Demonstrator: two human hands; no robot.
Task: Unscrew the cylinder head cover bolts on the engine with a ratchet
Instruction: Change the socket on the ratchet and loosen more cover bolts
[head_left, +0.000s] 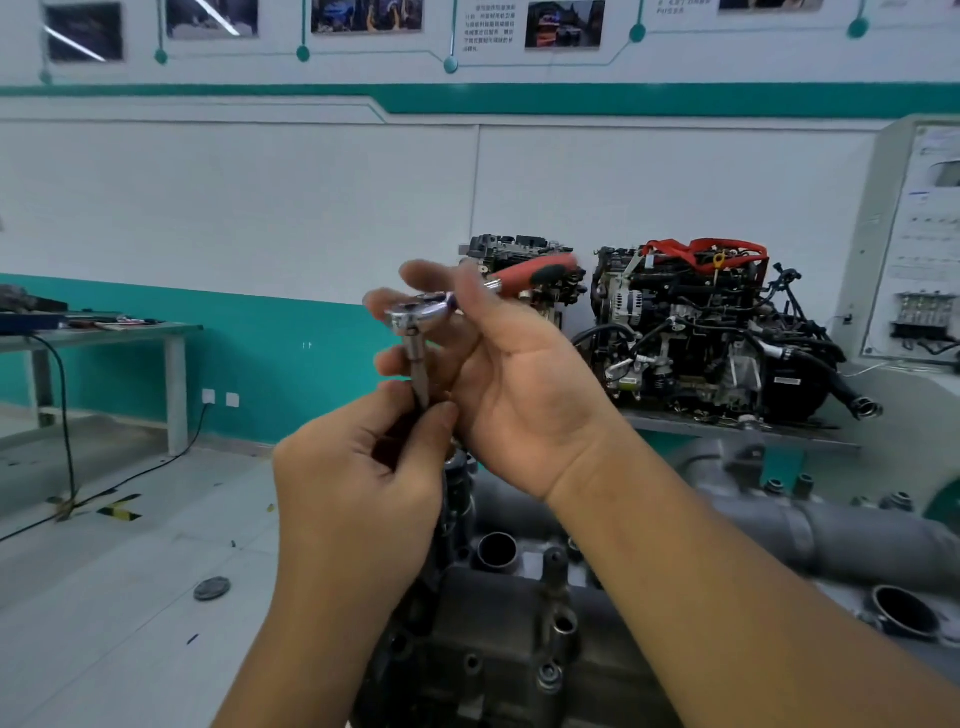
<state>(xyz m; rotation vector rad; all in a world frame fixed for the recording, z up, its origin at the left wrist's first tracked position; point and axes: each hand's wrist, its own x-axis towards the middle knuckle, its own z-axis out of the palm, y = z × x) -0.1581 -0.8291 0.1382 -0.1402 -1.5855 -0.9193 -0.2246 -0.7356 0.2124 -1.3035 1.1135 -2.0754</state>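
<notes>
1. My right hand (511, 384) holds the ratchet (470, 293) up in front of me, well above the engine (519, 613); its fingers (415, 273) curl around the chrome head while the palm faces me.
2. The ratchet's red and black handle points away to the far right, past my thumb.
3. A slim extension bar (417, 366) hangs straight down from the ratchet head.
4. My left hand (363, 478) pinches the lower end of that bar, thumb and fingers clamped together around it; whatever is at the tip is hidden inside my grip.
5. The engine sits near me, low in the view, beneath both forearms. Its dark cylinder head cover (498, 639) shows several bolts (549, 675) on its top, and a round open port (496, 551) lies just beyond.
6. A grey pipe (841, 535) runs along the right of the engine.
7. Far right, a second engine (701, 332) with red straps stands on a bench (737, 428) against the wall.
8. Far left, another bench (104, 332) carries blurred tools, and a black cable (67, 431) trails from it to the floor.
</notes>
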